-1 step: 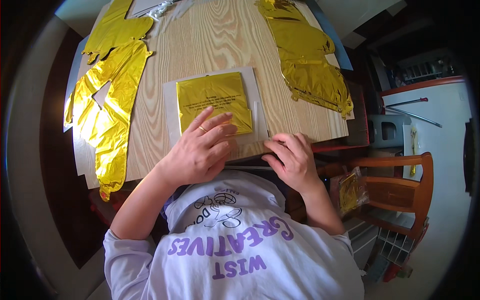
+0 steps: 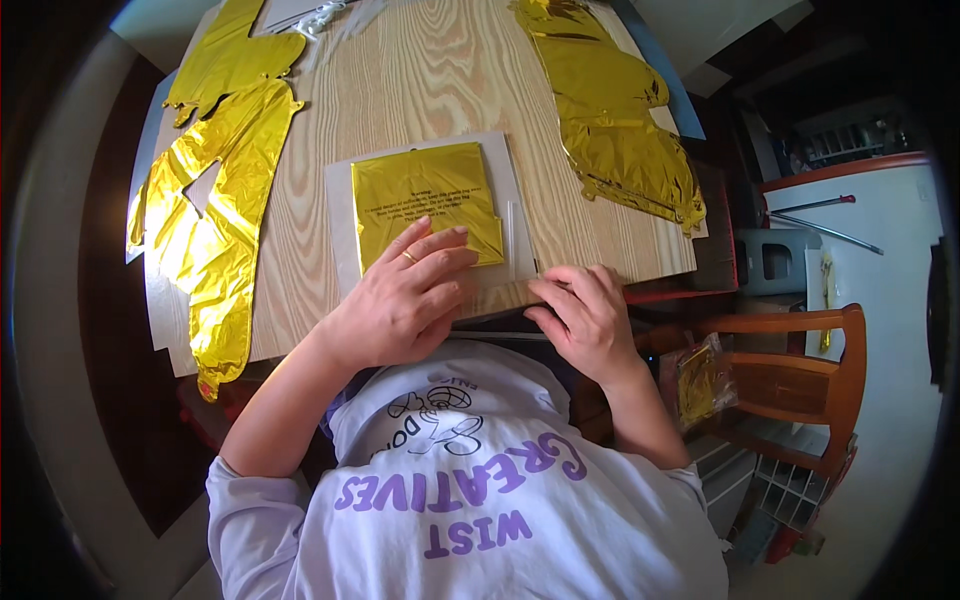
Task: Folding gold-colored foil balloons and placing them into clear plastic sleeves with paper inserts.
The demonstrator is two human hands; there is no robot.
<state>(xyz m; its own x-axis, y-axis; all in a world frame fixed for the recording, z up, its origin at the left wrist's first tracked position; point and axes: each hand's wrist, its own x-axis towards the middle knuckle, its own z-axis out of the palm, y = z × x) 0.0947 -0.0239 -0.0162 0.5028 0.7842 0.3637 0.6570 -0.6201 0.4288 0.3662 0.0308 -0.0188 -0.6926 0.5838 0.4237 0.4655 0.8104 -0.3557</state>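
Note:
A clear plastic bag (image 2: 343, 220) lies at the table's near edge. Inside it is a folded gold foil balloon (image 2: 415, 180) with dark print on top, and a thin clear straw (image 2: 513, 235) along its right side. My left hand (image 2: 405, 305) rests over the bag's near left part, fingers bent and somewhat apart; its thumb is hidden. At the bag's near right corner, my right hand (image 2: 585, 320) is closed, with thumb and fingertips at the bag's edge by the table rim. How firmly they grip cannot be made out.
Flat gold foil balloons (image 2: 225, 215) cover the table's left side, and another gold foil balloon (image 2: 615, 120) lies at the right. White cord (image 2: 318, 20) sits at the far edge. A wooden chair (image 2: 790, 375) to my right bears a bagged gold foil piece (image 2: 697, 385).

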